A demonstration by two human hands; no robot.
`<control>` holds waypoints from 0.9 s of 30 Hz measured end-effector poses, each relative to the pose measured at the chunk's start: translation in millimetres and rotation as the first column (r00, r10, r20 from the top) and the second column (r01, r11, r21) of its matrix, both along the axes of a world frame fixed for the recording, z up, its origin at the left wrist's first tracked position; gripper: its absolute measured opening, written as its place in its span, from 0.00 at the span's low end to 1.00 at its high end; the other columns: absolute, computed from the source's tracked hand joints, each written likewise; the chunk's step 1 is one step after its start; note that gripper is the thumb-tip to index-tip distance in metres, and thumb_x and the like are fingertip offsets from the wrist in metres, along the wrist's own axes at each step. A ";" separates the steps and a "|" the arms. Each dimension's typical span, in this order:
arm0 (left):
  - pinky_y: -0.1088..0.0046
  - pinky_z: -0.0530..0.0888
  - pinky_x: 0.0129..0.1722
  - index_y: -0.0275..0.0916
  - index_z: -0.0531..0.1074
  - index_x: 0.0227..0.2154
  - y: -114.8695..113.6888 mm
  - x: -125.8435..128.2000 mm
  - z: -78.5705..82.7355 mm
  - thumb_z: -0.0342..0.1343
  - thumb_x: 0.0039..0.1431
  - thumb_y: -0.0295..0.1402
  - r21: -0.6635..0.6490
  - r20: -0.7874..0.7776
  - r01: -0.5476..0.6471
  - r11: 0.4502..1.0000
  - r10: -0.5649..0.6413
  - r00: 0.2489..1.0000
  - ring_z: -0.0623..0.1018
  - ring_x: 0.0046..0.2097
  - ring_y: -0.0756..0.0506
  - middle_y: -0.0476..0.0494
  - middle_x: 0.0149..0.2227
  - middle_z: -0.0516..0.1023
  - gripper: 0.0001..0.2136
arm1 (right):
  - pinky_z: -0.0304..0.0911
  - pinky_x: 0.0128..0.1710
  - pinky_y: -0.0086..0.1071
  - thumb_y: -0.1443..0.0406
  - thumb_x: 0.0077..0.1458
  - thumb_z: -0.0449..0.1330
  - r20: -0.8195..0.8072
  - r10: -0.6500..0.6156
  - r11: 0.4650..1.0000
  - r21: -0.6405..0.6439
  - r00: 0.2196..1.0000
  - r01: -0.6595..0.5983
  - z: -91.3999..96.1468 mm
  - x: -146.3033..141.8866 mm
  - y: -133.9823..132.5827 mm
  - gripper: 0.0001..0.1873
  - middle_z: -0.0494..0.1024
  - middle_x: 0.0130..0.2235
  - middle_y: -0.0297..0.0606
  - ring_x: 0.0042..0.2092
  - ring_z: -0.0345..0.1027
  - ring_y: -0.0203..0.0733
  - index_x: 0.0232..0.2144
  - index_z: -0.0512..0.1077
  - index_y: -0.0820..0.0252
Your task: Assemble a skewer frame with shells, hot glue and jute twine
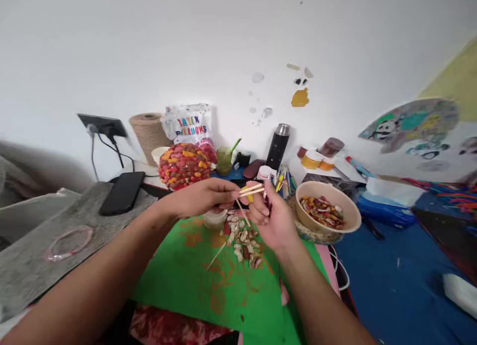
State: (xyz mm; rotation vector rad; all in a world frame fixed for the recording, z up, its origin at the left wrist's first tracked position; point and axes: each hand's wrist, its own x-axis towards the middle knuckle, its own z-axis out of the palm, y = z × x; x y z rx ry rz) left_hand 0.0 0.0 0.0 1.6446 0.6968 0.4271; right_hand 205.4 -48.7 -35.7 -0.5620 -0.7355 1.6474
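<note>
My left hand [204,197] is closed in a pinch on thin wooden sticks [251,190] that point to the right. My right hand [271,216] faces it, fingers curled, touching the far ends of the same sticks. Both hands hover above a green sheet [194,280] stained with brown paint. Beneath them lies a pile of pale peanut shells [242,238], with a loose stick [216,256] beside it. A small white cup [215,218] stands just under my left hand.
A beige bowl of painted shells [328,206] sits to the right. A mound of red and orange shells [184,165], a twine roll [149,131], a balloon bag [188,122], a black flask [278,145], paint jars [312,158] and a phone [122,192] stand behind.
</note>
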 end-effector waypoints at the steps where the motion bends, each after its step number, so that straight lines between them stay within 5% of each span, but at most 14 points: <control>1: 0.73 0.55 0.26 0.37 0.78 0.39 -0.3 0.8 0.9 0.57 0.70 0.47 -0.015 0.007 0.012 1.000 -0.011 1.000 0.58 0.26 0.50 0.52 0.25 0.64 0.17 | 0.39 0.17 0.25 0.52 0.61 0.70 -0.006 0.006 1.000 -0.003 1.000 -0.006 -0.3 0.8 -0.2 0.20 0.58 0.15 0.20 0.16 0.36 0.26 0.40 0.82 0.66; 11: 0.74 0.53 0.25 0.36 0.76 0.33 -3.3 6.0 4.7 0.59 0.67 0.41 -0.109 0.122 0.040 0.993 -0.027 0.992 0.56 0.24 0.52 0.55 0.23 0.58 0.13 | 0.36 0.16 0.25 0.52 0.60 0.70 0.035 -0.035 0.999 0.031 0.999 0.034 -3.2 -0.9 -0.2 0.19 0.56 0.16 0.19 0.17 0.34 0.26 0.39 0.82 0.64; 20: 0.75 0.64 0.23 0.37 0.75 0.32 -3.3 3.1 8.9 0.57 0.70 0.45 -0.122 -0.041 0.070 0.990 -0.075 0.996 0.69 0.22 0.52 0.48 0.27 0.76 0.16 | 0.37 0.16 0.24 0.52 0.59 0.72 0.061 -0.062 0.998 0.020 0.996 0.061 -2.9 -1.1 -0.3 0.19 0.55 0.16 0.19 0.17 0.35 0.26 0.38 0.82 0.64; 27: 0.73 0.73 0.27 0.38 0.73 0.38 -3.1 3.8 7.6 0.56 0.72 0.44 -0.137 0.023 0.171 0.976 -0.169 0.985 0.80 0.25 0.49 0.44 0.32 0.85 0.13 | 0.38 0.16 0.24 0.53 0.57 0.73 0.078 -0.080 0.997 0.004 0.994 0.080 -3.8 -1.2 -0.9 0.18 0.54 0.16 0.18 0.17 0.36 0.26 0.37 0.82 0.64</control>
